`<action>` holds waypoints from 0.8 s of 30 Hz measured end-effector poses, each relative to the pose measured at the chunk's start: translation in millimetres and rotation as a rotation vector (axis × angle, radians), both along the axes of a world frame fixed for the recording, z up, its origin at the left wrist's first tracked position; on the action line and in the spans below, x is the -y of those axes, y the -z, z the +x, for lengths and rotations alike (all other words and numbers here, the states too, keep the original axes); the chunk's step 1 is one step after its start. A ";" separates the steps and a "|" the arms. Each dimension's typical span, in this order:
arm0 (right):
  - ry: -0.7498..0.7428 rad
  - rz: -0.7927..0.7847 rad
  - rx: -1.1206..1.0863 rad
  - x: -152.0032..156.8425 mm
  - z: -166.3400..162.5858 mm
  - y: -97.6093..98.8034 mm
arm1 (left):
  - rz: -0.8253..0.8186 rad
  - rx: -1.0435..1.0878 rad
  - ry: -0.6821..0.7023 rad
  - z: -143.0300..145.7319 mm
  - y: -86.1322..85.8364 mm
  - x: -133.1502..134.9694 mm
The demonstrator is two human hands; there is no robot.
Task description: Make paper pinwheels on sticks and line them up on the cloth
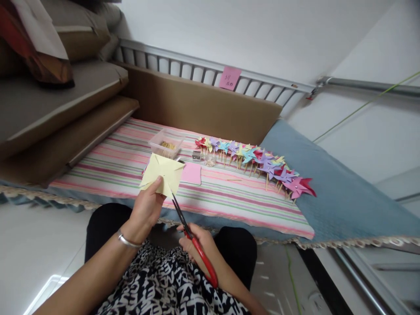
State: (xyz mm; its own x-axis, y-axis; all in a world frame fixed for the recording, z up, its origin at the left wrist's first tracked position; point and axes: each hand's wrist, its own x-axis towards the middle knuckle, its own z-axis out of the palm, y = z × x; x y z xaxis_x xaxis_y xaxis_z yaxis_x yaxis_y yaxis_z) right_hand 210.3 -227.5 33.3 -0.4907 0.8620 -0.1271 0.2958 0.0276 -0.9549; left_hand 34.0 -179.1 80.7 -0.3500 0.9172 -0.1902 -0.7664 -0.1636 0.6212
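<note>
My left hand [149, 203] pinches a square of pale yellow paper [166, 170], its thumb on top near the lower middle. Slits run in from the paper's corners. Red-handled scissors [197, 249] are gripped in my right hand [201, 243], their dark blades pointing up and left. The blade tips meet the paper at its lower right corner. Just behind the yellow square lies a pink paper square [192, 173] on the striped cloth [210, 203].
Many coloured paper pinwheels [267, 167] on sticks line the cloth's right side. Behind the paper stands a clear plastic box [166, 142] of thin sticks. A small metal piece [196, 155] and a clear bag [210, 160] lie nearby. Stacked cushions [65, 96] rise at left.
</note>
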 end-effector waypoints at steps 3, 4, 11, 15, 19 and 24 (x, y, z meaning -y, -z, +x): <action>0.016 0.015 -0.013 0.0 -0.6 -4.1 | -0.011 -0.013 0.021 4.8 -1.9 3.0; 0.020 0.018 -0.021 -0.1 -0.7 -5.1 | -0.013 -0.017 0.024 6.5 -2.6 4.1; 0.062 0.066 -0.010 -1.0 0.1 -11.8 | -0.002 0.019 0.033 14.8 -6.7 10.5; 0.052 0.096 0.022 -2.0 0.4 -14.6 | -0.019 0.034 0.026 17.4 -9.1 13.0; 0.050 0.111 0.044 -3.5 0.2 -15.0 | -0.029 0.034 0.029 18.8 -11.9 14.8; 0.047 0.135 0.016 -3.2 1.1 -15.8 | -0.021 0.037 0.027 18.3 -13.2 15.4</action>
